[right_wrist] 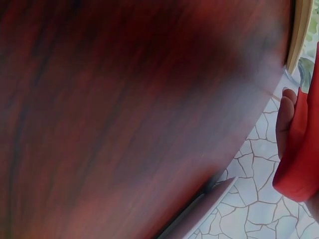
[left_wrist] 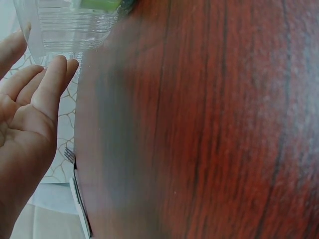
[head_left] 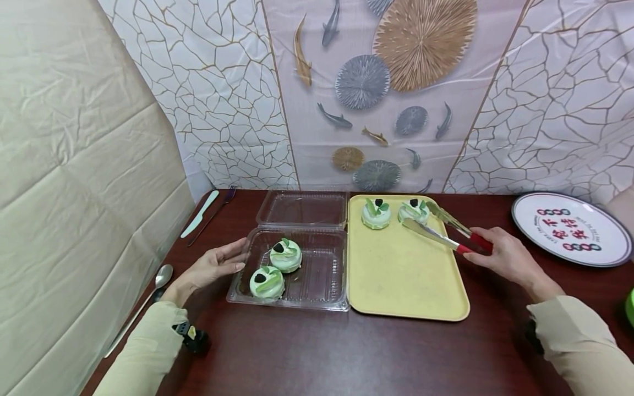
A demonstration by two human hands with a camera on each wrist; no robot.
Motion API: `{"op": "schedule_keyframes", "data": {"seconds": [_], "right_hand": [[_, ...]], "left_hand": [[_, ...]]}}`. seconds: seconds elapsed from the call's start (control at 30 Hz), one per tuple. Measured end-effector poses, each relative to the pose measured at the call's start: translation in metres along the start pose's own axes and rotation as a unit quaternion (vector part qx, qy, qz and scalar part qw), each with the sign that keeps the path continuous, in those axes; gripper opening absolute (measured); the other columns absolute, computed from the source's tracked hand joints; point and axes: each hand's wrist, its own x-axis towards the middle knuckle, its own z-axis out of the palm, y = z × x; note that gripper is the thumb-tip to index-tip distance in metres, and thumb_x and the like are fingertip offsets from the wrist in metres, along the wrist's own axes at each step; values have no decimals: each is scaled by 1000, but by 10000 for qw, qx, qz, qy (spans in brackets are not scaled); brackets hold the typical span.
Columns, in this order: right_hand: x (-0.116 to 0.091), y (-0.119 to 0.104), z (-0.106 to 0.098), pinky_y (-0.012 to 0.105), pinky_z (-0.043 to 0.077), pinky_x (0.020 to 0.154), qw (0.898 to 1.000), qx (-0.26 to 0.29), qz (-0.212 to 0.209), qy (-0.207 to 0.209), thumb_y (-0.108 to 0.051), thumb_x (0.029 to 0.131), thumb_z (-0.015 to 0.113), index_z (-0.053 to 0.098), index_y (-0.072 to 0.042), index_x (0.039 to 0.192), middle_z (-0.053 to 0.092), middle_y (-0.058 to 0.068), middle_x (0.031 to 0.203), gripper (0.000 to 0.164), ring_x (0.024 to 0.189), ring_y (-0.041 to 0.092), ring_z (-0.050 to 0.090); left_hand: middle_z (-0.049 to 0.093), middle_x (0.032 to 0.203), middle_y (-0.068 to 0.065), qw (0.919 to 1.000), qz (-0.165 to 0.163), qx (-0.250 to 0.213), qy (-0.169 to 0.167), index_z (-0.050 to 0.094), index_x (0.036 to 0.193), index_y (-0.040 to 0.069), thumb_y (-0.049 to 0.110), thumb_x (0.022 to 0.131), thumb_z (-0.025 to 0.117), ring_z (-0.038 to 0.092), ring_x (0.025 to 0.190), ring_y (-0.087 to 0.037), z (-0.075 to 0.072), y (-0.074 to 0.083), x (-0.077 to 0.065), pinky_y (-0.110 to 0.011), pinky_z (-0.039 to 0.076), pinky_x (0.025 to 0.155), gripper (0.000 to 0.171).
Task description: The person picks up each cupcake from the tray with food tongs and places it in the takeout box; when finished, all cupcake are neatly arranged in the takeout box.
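Note:
My right hand (head_left: 507, 256) grips a pair of tongs (head_left: 436, 236) by the red handles (right_wrist: 301, 154). The spread tips of the tongs stand on either side of a green-topped cream cake (head_left: 412, 212) on the yellow tray (head_left: 406, 280). Another such cake (head_left: 375, 215) sits to its left, at the tray's far end. Fingers of my left hand (head_left: 213, 267) rest at the left wall of a clear plastic container (head_left: 317, 275), extended rather than curled in the left wrist view. Inside the container are two similar cakes, one at the near left (head_left: 266, 285) and one behind it (head_left: 285, 257).
The container's lid (head_left: 302, 209) lies folded back behind it. A pale knife (head_left: 200, 214), a dark fork (head_left: 213, 214) and a spoon (head_left: 162, 276) lie at the left edge. A white plate (head_left: 569, 228) with red lettering is at the far right; something green (head_left: 630, 308) shows at the right border.

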Motion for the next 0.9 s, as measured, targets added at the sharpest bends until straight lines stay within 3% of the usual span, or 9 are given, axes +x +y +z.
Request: {"op": "schedule_keyframes", "data": {"seconds": [0.2, 0.37, 0.7, 0.9], "right_hand": [[3, 0, 1, 26, 33, 57, 10000, 84, -16, 32, -20, 76, 82, 62, 9, 118, 58, 17, 87, 55, 67, 10, 39], [5, 0, 1, 26, 33, 56, 9999, 104, -62, 90, -17, 75, 82, 63, 8, 117, 59, 17, 86, 53, 64, 3, 36], [3, -3, 0, 26, 32, 57, 9997, 152, 119, -137, -19, 78, 80, 61, 8, 121, 60, 22, 94, 55, 65, 9, 39], [-2, -5, -5, 25, 32, 56, 9998, 127, 105, -113, -20, 80, 79, 60, 9, 122, 59, 22, 95, 55, 61, 7, 38]], "left_hand": [[13, 158, -33, 9998, 124, -106, -59, 13, 153, -8, 4, 96, 59, 50, 120, 11, 0, 0, 0, -10, 44, 95, 75], [15, 159, -30, 10000, 39, -86, 10, 14, 154, -6, 5, 95, 60, 51, 120, 11, 0, 0, 1, -9, 44, 95, 75], [17, 161, -25, 9998, -197, -51, 76, 16, 155, -1, 10, 96, 62, 51, 120, 12, 0, -1, -1, -11, 46, 94, 76], [18, 157, -32, 9999, -20, -123, -49, 13, 154, -6, 6, 96, 60, 50, 120, 12, 0, -1, 0, -11, 46, 95, 76]]}}
